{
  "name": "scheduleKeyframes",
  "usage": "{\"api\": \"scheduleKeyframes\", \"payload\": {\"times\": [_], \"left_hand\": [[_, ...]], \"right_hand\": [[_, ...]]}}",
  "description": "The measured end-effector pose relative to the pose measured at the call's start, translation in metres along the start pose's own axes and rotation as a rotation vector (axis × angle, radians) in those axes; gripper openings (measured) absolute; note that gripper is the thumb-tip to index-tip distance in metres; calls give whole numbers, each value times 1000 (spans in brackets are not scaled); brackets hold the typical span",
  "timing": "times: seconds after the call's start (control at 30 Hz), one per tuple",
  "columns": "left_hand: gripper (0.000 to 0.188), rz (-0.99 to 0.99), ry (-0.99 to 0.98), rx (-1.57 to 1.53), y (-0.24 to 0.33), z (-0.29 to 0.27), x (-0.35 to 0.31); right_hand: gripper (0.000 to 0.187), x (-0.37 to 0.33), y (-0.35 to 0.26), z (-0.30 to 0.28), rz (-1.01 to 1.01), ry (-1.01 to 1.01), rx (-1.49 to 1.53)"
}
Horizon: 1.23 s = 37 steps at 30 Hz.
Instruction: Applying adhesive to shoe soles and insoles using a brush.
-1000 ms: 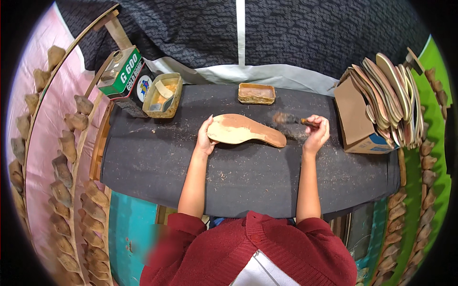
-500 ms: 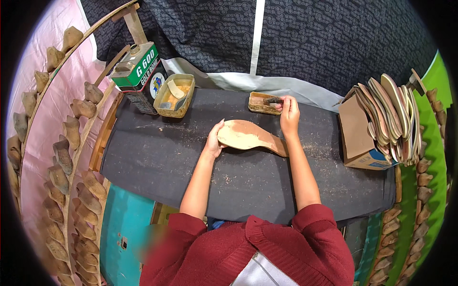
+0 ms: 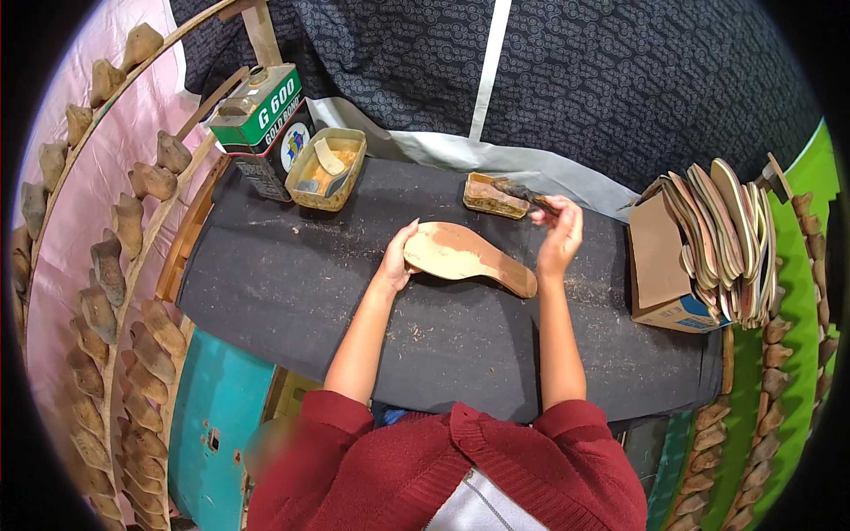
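left hand [image 3: 396, 263]: your fingers press the tan flat shoe insole [image 3: 467, 256] on the black-covered table [image 3: 292, 292]
right hand [image 3: 558, 237]: you're gripping 1 dark brush [image 3: 524, 194] over the small rectangular glue tray [image 3: 496, 196]

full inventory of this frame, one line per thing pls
shoe insole: 1, tan, flat on the table's middle
brush: 1, dark, over the small tray
small tray: 1, brown, far side of the table
square tub: 1, yellowish, holds a scraper, far left
tin can: 1, green and white, left of the tub
cardboard box: 1, brown, right end, packed with upright insoles
shoe lasts: many, tan, racks at both sides
table: 1, black cloth top
left hand: on the insole's wide end
right hand: holds the brush
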<state>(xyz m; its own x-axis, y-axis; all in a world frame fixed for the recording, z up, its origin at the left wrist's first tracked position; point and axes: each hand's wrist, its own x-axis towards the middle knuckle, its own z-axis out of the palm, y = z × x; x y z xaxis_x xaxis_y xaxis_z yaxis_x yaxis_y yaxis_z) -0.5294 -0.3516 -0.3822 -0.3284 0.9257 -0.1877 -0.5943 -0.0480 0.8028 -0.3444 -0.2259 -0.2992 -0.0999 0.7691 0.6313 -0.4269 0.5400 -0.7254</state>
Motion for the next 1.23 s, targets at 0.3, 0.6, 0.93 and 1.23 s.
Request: {"api": "scheduleKeyframes", "payload": {"times": [0.3, 0.6, 0.93, 1.23], "left_hand": [[41, 1, 13, -50, 5, 10, -4], [40, 3, 53, -54, 9, 20, -10], [40, -14, -37, -5, 7, 8, -6], [39, 8, -3, -12, 7, 9, -6]], "right_hand": [[24, -52, -37, 3, 103, -55, 217], [27, -72, -30, 4, 196, -208, 175], [27, -55, -35, -30, 166, -102, 104], [30, -75, -33, -4, 248, -371, 174]]}}
